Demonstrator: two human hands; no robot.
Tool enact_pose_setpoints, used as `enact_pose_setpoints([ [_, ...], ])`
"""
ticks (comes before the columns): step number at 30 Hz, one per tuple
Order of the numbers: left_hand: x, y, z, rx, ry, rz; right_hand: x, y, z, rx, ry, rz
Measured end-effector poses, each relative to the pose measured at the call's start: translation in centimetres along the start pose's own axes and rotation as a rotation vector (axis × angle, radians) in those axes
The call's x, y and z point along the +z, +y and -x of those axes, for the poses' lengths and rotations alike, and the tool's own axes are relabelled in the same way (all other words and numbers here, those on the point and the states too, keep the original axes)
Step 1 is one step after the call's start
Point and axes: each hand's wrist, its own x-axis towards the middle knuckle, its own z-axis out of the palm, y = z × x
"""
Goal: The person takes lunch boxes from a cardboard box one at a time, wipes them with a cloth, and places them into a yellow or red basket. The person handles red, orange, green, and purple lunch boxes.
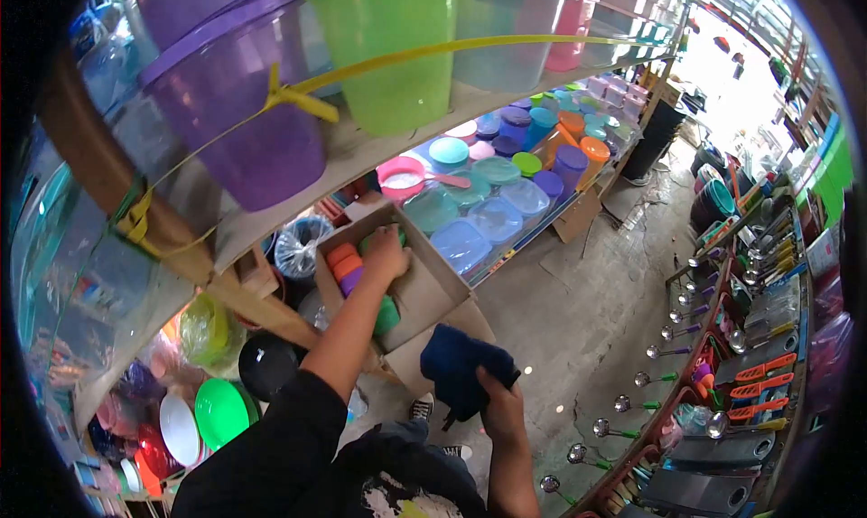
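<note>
My left hand reaches into an open cardboard box, its fingers closed on a green plastic container that is partly hidden. Beside it in the box lie orange containers, a purple one and another green one, partly behind my forearm. My right hand grips a dark blue cloth, bunched up and held in front of the box's near flap.
A shelf with large purple, green and clear bins overhangs the box. Lidded containers cover a display beyond it. Ladles and orange spatulas line a rack on the right. Bowls stand at lower left, and a concrete floor runs between.
</note>
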Motion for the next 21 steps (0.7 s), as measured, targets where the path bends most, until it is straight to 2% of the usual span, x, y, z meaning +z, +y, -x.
enact_pose_setpoints([
  [2, 1.0, -1.9, -3.2, -0.045, -0.129, -0.329, -0.3, 0.0, -0.3, -0.020, 0.022, 0.030],
  [5, 2.7, -4.1, -4.4, 0.002, -0.086, -0.372, -1.3, 0.0, -0.1, 0.033, 0.105, 0.055],
  [7, 3.0, -3.9, -3.9, -0.067, -0.097, -0.491, -1.7, -0.4, 0.0, 0.046, 0.169, 0.055],
  [10, 4.7, -5.1, -4.7, -0.103, 0.015, -0.479, -2.9, -0.4, 0.1, 0.060, 0.231, 0.015],
  [13, 5.0, -6.2, -4.3, -0.100, 0.029, -0.448, -3.7, -1.0, 0.6, 0.111, 0.278, 0.011],
  [16, 3.3, -4.4, -3.8, -0.184, 0.021, -0.446, -5.5, -1.0, 1.0, 0.075, 0.231, 0.049],
  [18, 2.2, -3.4, -3.5, -0.215, 0.017, -0.375, -6.2, -1.4, 1.5, 0.124, 0.254, 0.024],
  [20, -1.4, 0.2, -1.1, -0.172, 0.150, -0.182, -6.8, -1.8, 2.2, 0.087, 0.260, 0.052],
  [21, -2.7, 1.6, 0.2, -0.170, 0.156, -0.182, -7.0, -1.9, 2.6, 0.058, 0.270, 0.080],
])
